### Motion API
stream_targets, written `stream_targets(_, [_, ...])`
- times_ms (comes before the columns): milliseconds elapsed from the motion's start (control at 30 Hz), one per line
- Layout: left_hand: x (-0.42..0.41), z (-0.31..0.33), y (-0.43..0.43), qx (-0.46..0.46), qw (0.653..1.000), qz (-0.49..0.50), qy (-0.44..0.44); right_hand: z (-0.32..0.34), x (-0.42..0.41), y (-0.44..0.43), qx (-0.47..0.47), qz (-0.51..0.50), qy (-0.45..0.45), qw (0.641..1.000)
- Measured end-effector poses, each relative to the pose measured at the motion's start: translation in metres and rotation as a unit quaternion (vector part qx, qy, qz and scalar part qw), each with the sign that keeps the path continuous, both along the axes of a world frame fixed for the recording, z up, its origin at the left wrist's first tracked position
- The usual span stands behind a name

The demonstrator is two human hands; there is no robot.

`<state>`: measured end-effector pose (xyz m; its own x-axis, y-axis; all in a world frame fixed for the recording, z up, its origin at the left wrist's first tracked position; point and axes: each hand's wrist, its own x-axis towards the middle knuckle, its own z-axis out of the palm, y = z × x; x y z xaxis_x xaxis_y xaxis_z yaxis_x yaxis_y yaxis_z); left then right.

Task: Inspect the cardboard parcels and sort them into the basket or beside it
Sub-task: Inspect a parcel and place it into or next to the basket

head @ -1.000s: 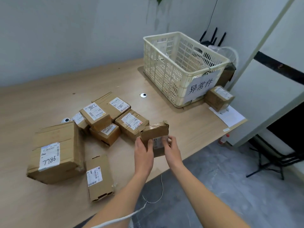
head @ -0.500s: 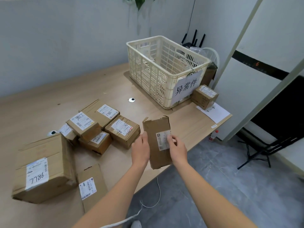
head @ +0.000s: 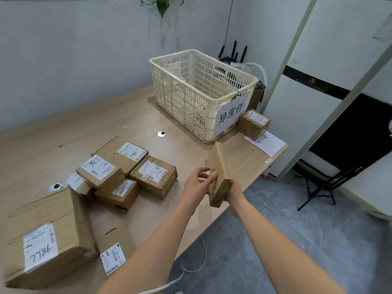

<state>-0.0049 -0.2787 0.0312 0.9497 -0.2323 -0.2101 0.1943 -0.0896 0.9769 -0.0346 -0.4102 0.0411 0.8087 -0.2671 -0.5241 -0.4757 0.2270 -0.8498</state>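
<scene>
Both hands hold one small brown box (head: 220, 168) up in the air, over the table (head: 84, 128) edge. The left hand (head: 198, 183) curls its fingers on the box's left side. The right hand (head: 236, 193) grips its low end from behind, mostly hidden. The basket (head: 180, 96) stands just past the box.

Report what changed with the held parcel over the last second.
The parcel was turned: its label faced the camera, now it is edge-on, label hidden, and nearer the basket. The left hand and right hand keep hold. The piled parcels and box beside the basket stayed put.
</scene>
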Motion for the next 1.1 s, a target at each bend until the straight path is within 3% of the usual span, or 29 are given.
stream_targets(200, [0.001, -0.003, 0.002, -0.044, 0.996, -0.059, 0.056, -0.003, -0.002, 0.005, -0.101, -0.007, -0.058, 0.993])
stream_targets(333, [-0.005, 0.001, 0.0, -0.136, 0.974, -0.066, 0.172, -0.002, -0.004, 0.002, 0.033, -0.06, -0.035, 0.997])
stream_targets(467, [-0.007, -0.006, 0.002, -0.14, 0.981, -0.006, 0.136, 0.0, -0.009, -0.006, -0.013, -0.03, -0.035, 0.999])
stream_targets(567, [-0.006, -0.012, 0.007, -0.105, 0.989, 0.019, 0.104, 0.002, -0.01, -0.011, 0.007, -0.045, -0.028, 0.999])
stream_targets(733, [-0.004, -0.015, 0.003, -0.081, 0.99, 0.023, 0.111, 0.005, -0.006, -0.014, -0.067, -0.019, -0.04, 0.997])
stream_targets(1100, [0.022, -0.016, -0.058, -0.058, 0.989, 0.026, 0.131, -0.005, 0.005, -0.078, -0.11, -0.098, -0.024, 0.989])
